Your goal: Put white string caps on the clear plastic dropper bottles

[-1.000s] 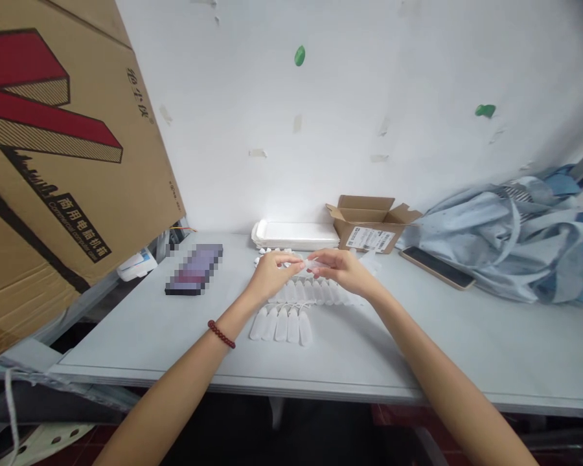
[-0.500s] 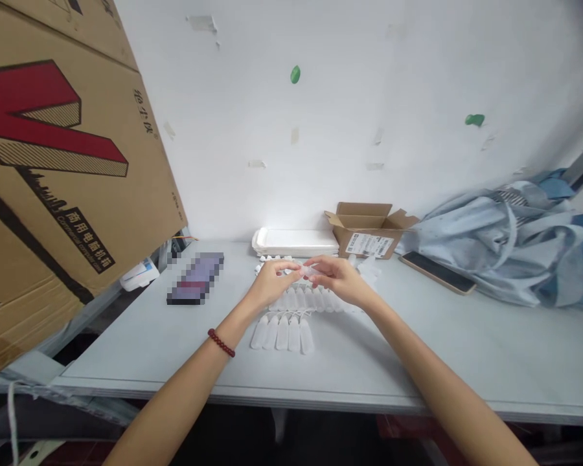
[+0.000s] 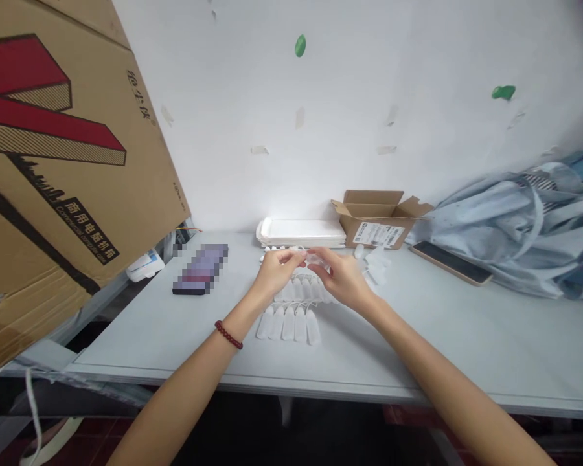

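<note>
My left hand (image 3: 273, 273) and my right hand (image 3: 348, 279) meet over the middle of the table. Between them is a small translucent white piece (image 3: 317, 260), pinched in the fingertips of my right hand. The left thumb and forefinger close on its left end, where a white bit shows; fine detail is too small to make out. Below lies a front row of frosted white, tag-shaped pieces (image 3: 288, 325) with white string loops. Behind it is a longer row of similar pieces (image 3: 298, 290), partly hidden by my hands. Loose translucent pieces (image 3: 379, 262) lie beyond my right hand.
White flat packages (image 3: 304, 233) and an open cardboard box (image 3: 379, 232) stand against the wall. A phone (image 3: 451, 264) and a light blue cloth bag (image 3: 505, 226) are on the right. Left are a pixelated purple object (image 3: 204, 265) and a large carton (image 3: 140, 175).
The view has shifted slightly downward and to the left. My right fingers have turned and closed more around the translucent piece; both hands stay together above the rows.
</note>
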The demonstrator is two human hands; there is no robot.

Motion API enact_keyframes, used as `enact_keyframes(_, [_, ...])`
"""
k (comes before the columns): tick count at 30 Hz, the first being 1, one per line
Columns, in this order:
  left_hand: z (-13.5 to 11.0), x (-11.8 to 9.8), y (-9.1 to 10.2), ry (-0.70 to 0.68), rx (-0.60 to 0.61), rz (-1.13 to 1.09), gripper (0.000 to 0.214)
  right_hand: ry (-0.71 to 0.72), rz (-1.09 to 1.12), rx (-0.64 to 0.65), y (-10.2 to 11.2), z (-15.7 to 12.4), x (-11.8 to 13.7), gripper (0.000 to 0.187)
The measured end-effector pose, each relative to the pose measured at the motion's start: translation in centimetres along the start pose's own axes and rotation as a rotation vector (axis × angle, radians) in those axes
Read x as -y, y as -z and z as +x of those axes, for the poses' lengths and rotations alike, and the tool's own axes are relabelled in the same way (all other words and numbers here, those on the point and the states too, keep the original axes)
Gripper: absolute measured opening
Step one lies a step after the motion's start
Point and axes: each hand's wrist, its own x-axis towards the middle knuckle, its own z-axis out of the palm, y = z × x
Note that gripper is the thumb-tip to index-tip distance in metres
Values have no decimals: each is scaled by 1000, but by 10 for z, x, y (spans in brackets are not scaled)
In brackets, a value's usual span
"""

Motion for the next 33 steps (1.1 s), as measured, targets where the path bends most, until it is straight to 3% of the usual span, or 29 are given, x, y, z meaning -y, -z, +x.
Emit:
enact_keyframes(8, [0,2,0,44,44,-155,26,73,-110,-31,-5,-1,0,23])
enact_keyframes(13, [-1,0,2,23,110,-197,21,-36,154,6,2,2,2,28])
enact_keyframes(17, [-1,-1,3,-27,145,-243,22,-129,428,120,11,4,8,31])
enact_keyframes(23, [0,1,0,-9,-12,-182,22,-225,468,61,8,6,8,29])
enact_keyframes(27, [-3,2,-3,-181,-120,102,15,-383,379,-53,5,7,1,24])
enact_keyframes(29, [-6,2,-5,-340,-107,265,13,-429,363,-57,6,7,-2,23])
enact_keyframes(33, [-12,3,-12,-635,-18,510,29,-487,430,18,9,7,-2,23])
